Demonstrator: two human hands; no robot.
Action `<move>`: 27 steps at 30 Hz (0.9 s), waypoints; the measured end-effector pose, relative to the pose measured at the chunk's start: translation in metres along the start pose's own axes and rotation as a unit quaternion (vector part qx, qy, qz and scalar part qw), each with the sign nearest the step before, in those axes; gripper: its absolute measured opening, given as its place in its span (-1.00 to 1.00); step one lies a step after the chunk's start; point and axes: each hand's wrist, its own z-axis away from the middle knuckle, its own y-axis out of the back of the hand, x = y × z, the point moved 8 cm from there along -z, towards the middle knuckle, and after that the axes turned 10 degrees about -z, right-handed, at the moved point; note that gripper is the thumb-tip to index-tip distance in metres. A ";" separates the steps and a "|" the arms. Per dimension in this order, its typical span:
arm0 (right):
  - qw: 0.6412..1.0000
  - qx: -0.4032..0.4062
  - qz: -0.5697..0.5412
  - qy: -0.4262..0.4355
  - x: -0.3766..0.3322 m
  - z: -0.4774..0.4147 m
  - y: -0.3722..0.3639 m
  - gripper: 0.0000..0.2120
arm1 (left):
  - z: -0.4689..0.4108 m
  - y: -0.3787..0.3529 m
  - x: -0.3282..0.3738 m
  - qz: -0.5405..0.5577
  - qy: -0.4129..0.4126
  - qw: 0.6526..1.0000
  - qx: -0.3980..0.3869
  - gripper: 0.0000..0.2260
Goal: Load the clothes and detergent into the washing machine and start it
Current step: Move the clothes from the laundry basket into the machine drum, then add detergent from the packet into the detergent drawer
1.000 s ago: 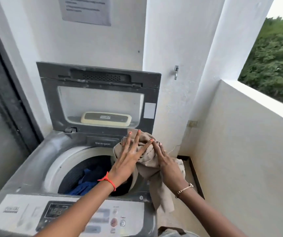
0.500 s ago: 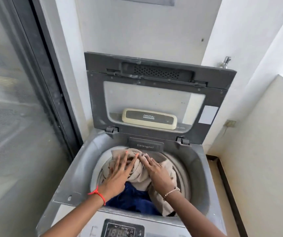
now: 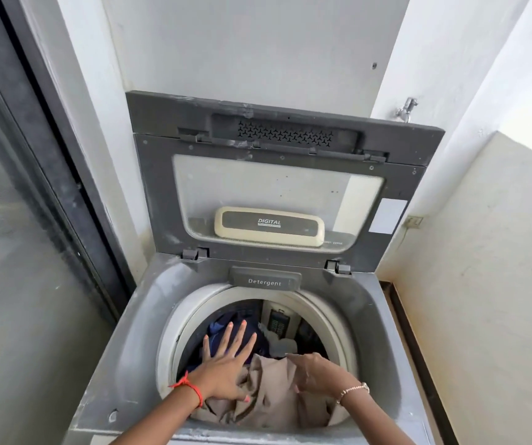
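The grey top-loading washing machine [image 3: 136,342] stands with its lid [image 3: 277,146] propped upright against the wall. Inside the drum lie a beige garment [image 3: 271,396] at the near side and dark blue clothes [image 3: 223,322] further in. My left hand [image 3: 226,364] is spread flat, fingers apart, pressing on the clothes where blue meets beige. My right hand [image 3: 319,374] rests on the beige garment with fingers loosely curled, not visibly gripping it. A flap marked Detergent [image 3: 264,282] sits at the drum's back rim. No detergent container is visible.
A dark-framed glass door [image 3: 27,252] runs along the left. A white wall stands behind the machine, with a tap [image 3: 406,109] at the upper right. A cream parapet wall [image 3: 489,268] closes off the right, with a narrow floor strip beside the machine.
The beige garment went from the drum's right rim down into the drum. Both hands followed it in and now push it low at the near side. The view tilted downward.
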 end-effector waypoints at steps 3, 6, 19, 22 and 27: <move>0.991 0.108 -0.082 -0.015 0.006 0.002 0.013 -0.82 | -0.008 0.006 -0.001 0.094 0.004 0.995 0.013 -0.19; 0.960 0.191 -0.203 -0.027 0.012 0.004 0.020 -0.68 | -0.012 0.015 -0.007 0.356 0.046 0.933 0.013 -0.39; 0.671 0.229 -0.701 -0.076 0.009 -0.056 0.060 -0.86 | -0.063 0.068 -0.034 0.904 0.089 0.414 0.058 -0.34; 0.585 0.242 -0.767 -0.104 0.011 -0.076 0.070 -0.82 | -0.077 0.075 -0.038 0.911 0.105 0.391 0.078 -0.34; 0.519 0.240 -0.810 -0.131 0.015 -0.099 0.072 -0.77 | -0.095 0.076 -0.051 0.924 0.144 0.333 0.117 -0.30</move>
